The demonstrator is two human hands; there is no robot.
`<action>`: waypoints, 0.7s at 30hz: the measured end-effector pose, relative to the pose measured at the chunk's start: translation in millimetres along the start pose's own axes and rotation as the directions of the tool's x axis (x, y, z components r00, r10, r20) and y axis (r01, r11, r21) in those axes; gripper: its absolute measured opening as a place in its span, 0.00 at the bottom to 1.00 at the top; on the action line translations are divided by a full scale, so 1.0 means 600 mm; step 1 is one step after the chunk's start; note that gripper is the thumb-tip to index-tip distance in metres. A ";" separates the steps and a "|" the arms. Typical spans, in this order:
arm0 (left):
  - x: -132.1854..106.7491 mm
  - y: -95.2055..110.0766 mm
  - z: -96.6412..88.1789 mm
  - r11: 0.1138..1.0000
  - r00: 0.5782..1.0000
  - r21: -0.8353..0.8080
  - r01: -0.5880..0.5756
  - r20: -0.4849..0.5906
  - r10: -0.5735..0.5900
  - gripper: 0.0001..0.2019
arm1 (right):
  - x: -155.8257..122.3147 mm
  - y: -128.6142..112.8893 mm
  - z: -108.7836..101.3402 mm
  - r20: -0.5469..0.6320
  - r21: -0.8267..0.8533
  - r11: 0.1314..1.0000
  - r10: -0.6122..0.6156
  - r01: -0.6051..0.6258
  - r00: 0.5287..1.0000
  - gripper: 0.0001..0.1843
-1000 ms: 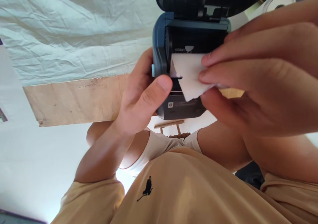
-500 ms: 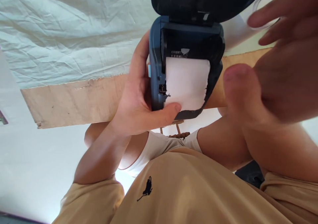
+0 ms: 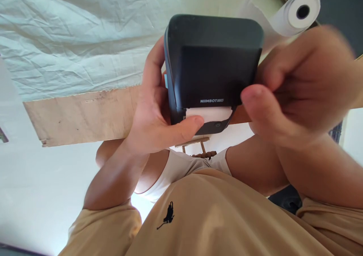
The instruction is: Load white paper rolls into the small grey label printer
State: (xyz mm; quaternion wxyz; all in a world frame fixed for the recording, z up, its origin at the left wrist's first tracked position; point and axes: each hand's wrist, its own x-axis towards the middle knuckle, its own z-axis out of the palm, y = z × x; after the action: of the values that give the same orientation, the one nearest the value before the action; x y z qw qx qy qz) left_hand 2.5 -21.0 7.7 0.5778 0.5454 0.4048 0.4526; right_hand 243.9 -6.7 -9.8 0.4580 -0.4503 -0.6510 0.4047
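Printer (image 3: 211,65) upright in left hand (image 3: 154,114), paper slot down.

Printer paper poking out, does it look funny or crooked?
Yes, a little. The white paper poking from the black printer has an uneven end: its right corner slants off instead of being square, as if torn. The left hand holds the printer, thumb on the paper.

Wooden tabletop (image 3: 85,112); wrinkled white cloth (image 3: 70,40) over it; paper roll (image 3: 297,12) (partly unrolled) atop.
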 end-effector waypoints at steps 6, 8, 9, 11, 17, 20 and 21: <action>-0.010 -0.011 -0.012 0.997 0.997 0.060 0.048 -0.057 -0.045 0.25 | -0.004 0.018 0.025 0.138 0.020 0.990 -0.144 0.143 0.980 0.31; -0.006 -0.011 -0.011 0.997 0.996 0.032 0.069 -0.066 -0.067 0.23 | -0.002 0.020 0.022 0.130 0.024 0.991 -0.134 0.132 0.982 0.32; -0.003 -0.010 -0.009 0.997 0.995 0.002 0.074 -0.072 -0.074 0.23 | -0.001 0.021 0.021 0.127 0.025 0.991 -0.131 0.129 0.983 0.32; 0.003 -0.007 -0.003 0.995 0.994 -0.069 0.073 -0.071 -0.078 0.21 | 0.000 0.020 0.022 0.118 0.023 0.992 -0.127 0.125 0.985 0.32; 0.003 -0.006 -0.008 0.995 0.997 -0.077 0.062 -0.045 -0.065 0.20 | 0.003 0.019 0.031 0.085 0.013 0.997 -0.076 0.075 0.993 0.32; -0.002 -0.012 -0.016 0.998 0.996 -0.041 0.055 -0.064 -0.058 0.25 | 0.003 0.019 0.032 0.105 0.022 0.998 -0.069 0.067 0.992 0.32; -0.002 -0.015 -0.017 0.998 0.997 -0.039 0.045 -0.058 -0.047 0.25 | 0.003 0.019 0.032 0.107 0.025 0.998 -0.066 0.063 0.992 0.32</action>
State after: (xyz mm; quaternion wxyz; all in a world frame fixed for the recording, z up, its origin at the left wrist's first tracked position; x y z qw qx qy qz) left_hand -6.7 -19.5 -1.9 0.5860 0.5112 0.4257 0.4625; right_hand 227.4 -4.2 -25.4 0.4398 -0.4016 -0.6846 0.4202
